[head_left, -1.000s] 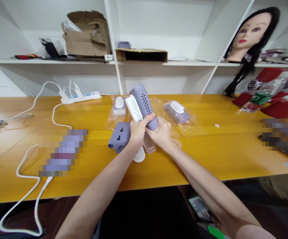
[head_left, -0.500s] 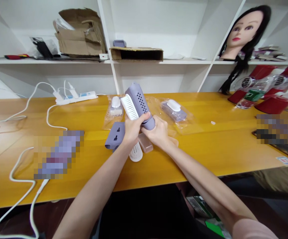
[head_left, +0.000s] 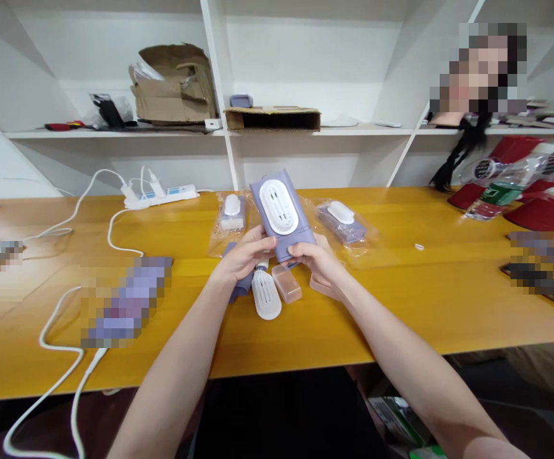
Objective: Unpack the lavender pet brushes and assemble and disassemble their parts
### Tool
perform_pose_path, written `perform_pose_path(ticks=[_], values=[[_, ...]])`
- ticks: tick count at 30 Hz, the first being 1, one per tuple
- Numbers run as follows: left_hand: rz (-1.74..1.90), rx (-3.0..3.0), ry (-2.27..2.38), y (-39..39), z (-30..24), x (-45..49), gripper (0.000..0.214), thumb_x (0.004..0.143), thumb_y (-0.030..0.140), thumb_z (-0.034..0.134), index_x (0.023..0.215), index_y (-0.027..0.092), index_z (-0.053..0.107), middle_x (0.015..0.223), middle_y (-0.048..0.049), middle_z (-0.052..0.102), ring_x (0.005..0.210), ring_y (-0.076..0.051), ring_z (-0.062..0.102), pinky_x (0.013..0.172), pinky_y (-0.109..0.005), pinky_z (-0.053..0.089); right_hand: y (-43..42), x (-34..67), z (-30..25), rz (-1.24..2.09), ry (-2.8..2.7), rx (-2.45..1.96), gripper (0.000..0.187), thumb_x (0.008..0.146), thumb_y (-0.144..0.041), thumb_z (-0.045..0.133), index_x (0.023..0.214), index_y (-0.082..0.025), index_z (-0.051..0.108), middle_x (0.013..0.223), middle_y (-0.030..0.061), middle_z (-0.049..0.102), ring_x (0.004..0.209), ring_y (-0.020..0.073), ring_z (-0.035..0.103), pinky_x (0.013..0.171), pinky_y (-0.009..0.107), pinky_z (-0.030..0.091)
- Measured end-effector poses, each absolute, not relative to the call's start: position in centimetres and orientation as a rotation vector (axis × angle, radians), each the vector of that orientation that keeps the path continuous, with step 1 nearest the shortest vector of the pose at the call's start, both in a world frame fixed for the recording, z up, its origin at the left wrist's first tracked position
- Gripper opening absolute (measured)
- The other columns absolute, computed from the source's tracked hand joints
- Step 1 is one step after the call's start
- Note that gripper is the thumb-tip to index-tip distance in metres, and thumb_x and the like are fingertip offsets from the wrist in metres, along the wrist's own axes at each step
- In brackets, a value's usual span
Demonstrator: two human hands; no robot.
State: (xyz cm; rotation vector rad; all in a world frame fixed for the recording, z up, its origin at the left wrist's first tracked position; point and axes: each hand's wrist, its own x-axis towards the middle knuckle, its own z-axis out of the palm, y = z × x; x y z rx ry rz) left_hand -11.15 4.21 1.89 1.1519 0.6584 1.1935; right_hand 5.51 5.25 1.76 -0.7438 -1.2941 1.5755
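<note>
"Where's the device (head_left: 285, 243)?"

"Held above the worktop (head_left: 449, 287), tilted, its white brush (head_left: 280, 207) facing the camera."

"And the fingers (head_left: 264, 244)?"

"Grasping it from both sides: the left hand (head_left: 239, 256) at its lower left edge, the right hand (head_left: 323, 260) at its lower right corner. Both thumbs press the front; most other fingers are hidden."

"What's just below?"

"A loose brush head (head_left: 267, 296), right beside a pinkish box (head_left: 287, 284). A purple piece (head_left: 242, 290) is partly covered by the left hand."

"Farther back?"

"A bagged device (head_left: 232, 213) on the left, a second bagged one (head_left: 342, 223) on the right, and a power strip (head_left: 176, 192) well left."
</note>
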Motion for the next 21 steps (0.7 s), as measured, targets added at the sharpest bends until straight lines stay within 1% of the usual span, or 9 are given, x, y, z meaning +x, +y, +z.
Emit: perform_pose_path(ticks=[3,7,9,11,13,15,16,18,21], values=[[1.199,1.135,0.608,4.5,1.2,-11.4,0.051,0.051,0.035,0.084,0.095,0.017,0.067,0.089,-0.0052,0.073,0.079,-0.022,0.067,0.068,-0.03,0.052,5.3,5.5,1.3,1.749,-1.278,-0.659,0.019,0.058,-0.021,0.067,0.075,-0.013,0.067,0.066,0.0028,0.07,0.055,0.0154,0.064,0.06,0.029,0.054],[1.145,1.146,0.568,4.4,0.8,-11.1,0.066,0.05,0.031,0.081,0.112,0.018,0.063,0.096,-0.0078,0.073,0.086,-0.028,0.068,0.066,-0.033,0.054,5.1,5.0,0.9,1.947,-1.224,-0.546,0.015,0.059,-0.022,0.065,0.073,-0.015,0.064,0.064,0.002,0.07,0.053,0.0149,0.064,0.056,0.026,0.054],[1.144,1.128,0.55,4.3,0.9,-10.9,0.07,0.051,0.031,0.078,0.118,0.017,0.061,0.1,-0.0095,0.073,0.087,-0.029,0.068,0.059,-0.03,0.053,4.9,4.6,0.8,2.011,-1.199,-0.508,0.018,0.059,-0.021,0.065,0.076,-0.015,0.064,0.063,0.001,0.07,0.053,0.015,0.064,0.054,0.025,0.054],[1.148,1.09,0.544,4.2,1.1,-10.6,0.071,0.052,0.034,0.074,0.119,0.014,0.061,0.102,-0.0116,0.072,0.084,-0.03,0.069,0.048,-0.027,0.049,4.8,4.3,0.8,2.034,-1.189,-0.478,0.023,0.06,-0.02,0.065,0.082,-0.015,0.063,0.067,0.001,0.071,0.055,0.0153,0.066,0.055,0.025,0.055],[1.147,1.051,0.56,4.0,1.3,-10.1,0.072,0.051,0.037,0.071,0.118,0.012,0.063,0.101,-0.0135,0.073,0.076,-0.029,0.069,0.038,-0.023,0.041,4.7,4.1,0.8,2.042,-1.194,-0.469,0.027,0.061,-0.02,0.064,0.088,-0.015,0.063,0.069,0.0011,0.071,0.057,0.0156,0.067,0.057,0.025,0.055],[1.141,1.023,0.585,3.8,1.6,-9.5,0.072,0.049,0.04,0.07,0.114,0.01,0.065,0.099,-0.0145,0.073,0.065,-0.026,0.068,0.032,-0.022,0.034,4.5,4.2,0.9,2.046,-1.2,-0.473,0.027,0.061,-0.021,0.065,0.088,-0.015,0.063,0.067,0.001,0.071,0.057,0.0154,0.067,0.058,0.025,0.054],[1.145,1.009,0.597,3.8,1.6,-9.2,0.071,0.049,0.042,0.07,0.112,0.01,0.066,0.099,-0.0146,0.073,0.061,-0.024,0.067,0.03,-0.022,0.033,4.5,4.3,0.9,2.047,-1.2,-0.476,0.026,0.061,-0.022,0.065,0.086,-0.015,0.062,0.066,0.0009,0.07,0.057,0.0152,0.066,0.058,0.024,0.053],[1.159,0.977,0.624,3.6,1.6,-8.9,0.068,0.05,0.046,0.071,0.109,0.011,0.068,0.1,-0.0147,0.073,0.057,-0.022,0.065,0.031,-0.023,0.034,4.3,4.6,0.9,2.044,-1.19,-0.487,0.023,0.06,-0.024,0.066,0.081,-0.016,0.062,0.063,0.0006,0.069,0.057,0.0152,0.066,0.059,0.024,0.052],[1.19,0.947,0.667,3.6,1.0,-8.9,0.067,0.052,0.052,0.073,0.107,0.013,0.07,0.101,-0.0141,0.073,0.069,-0.028,0.068,0.042,-0.029,0.046,3.9,4.9,0.9,2.032,-1.156,-0.522,0.021,0.058,-0.025,0.066,0.076,-0.018,0.06,0.061,-0.001,0.067,0.055,0.0162,0.064,0.059,0.028,0.053]])
